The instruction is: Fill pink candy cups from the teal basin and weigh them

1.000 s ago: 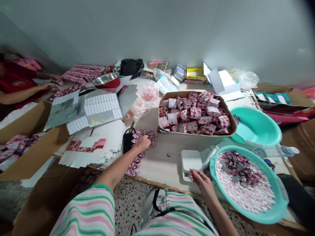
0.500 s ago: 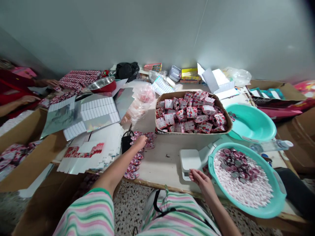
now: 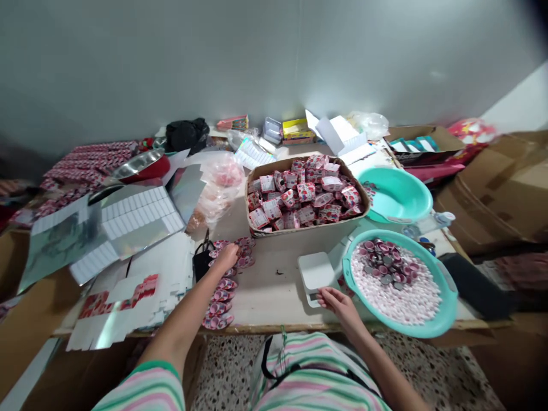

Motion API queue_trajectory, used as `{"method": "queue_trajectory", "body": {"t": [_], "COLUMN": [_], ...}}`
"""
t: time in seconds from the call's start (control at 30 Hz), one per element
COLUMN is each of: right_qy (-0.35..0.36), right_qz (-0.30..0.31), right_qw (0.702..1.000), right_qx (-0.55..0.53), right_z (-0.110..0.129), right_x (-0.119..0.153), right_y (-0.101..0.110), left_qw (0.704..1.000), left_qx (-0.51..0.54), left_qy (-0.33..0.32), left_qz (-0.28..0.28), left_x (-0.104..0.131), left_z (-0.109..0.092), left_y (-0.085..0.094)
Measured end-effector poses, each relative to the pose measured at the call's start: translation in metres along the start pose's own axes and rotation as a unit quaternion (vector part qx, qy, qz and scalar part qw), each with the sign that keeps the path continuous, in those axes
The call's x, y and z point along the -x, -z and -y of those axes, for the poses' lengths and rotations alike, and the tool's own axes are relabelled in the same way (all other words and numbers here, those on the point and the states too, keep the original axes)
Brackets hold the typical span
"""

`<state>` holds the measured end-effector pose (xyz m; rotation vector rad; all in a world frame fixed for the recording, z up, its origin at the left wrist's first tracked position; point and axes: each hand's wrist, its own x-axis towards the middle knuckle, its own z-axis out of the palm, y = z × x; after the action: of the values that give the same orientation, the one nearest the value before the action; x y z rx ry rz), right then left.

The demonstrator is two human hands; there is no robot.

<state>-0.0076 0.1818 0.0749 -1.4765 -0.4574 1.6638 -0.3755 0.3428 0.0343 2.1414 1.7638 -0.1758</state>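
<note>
My left hand (image 3: 229,255) is closed over the rows of small patterned pink pieces (image 3: 221,295) on the table; what its fingers hold is hidden. My right hand (image 3: 334,299) hovers by the front edge of a white scale (image 3: 315,272), its fingers drawn together, with anything between them too small to make out. Just right of that hand stands a turquoise basin (image 3: 447,319) of small white-pink pieces, with dark and pink round caps (image 3: 387,264) heaped on top. Behind the scale is a cardboard box (image 3: 309,226) full of patterned wrapped packets.
A second turquoise basin (image 3: 398,194) stands behind the first, near a clear bottle (image 3: 429,224). Printed sheets and white cards (image 3: 141,297) lie at left beside black scissors (image 3: 204,246). A red bowl (image 3: 143,166) sits farther back. Another person's hand (image 3: 12,186) shows at far left.
The view has turned to the right, shifting the table's things leftward in the picture. My left hand is still over the patterned pieces and my right hand still beside the scale.
</note>
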Motion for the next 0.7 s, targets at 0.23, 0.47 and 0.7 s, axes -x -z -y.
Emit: {"method": "queue_trajectory", "body": {"t": [0.23,0.47,0.7], "right_qy": [0.003,-0.001,0.014], "right_qz": [-0.014,-0.017,-0.026], "right_qw": [1.0,0.999,0.999], "right_qx": [-0.017,-0.03,-0.037], "right_z": [0.004,-0.003,-0.008], "right_x": [0.003,-0.008,-0.013], "right_y": [0.011,0.027,0.053], "left_qw": [0.993,0.925,0.893], "left_qx": [0.047,0.261,0.295], "left_qy": [-0.048,-0.262,-0.329], "left_qz": [-0.101,-0.089,-0.082], "left_x": [0.019,0.032,0.014], "left_z": [-0.051,-0.241,-0.346], "left_y": [0.016,0.011,0.006]}}
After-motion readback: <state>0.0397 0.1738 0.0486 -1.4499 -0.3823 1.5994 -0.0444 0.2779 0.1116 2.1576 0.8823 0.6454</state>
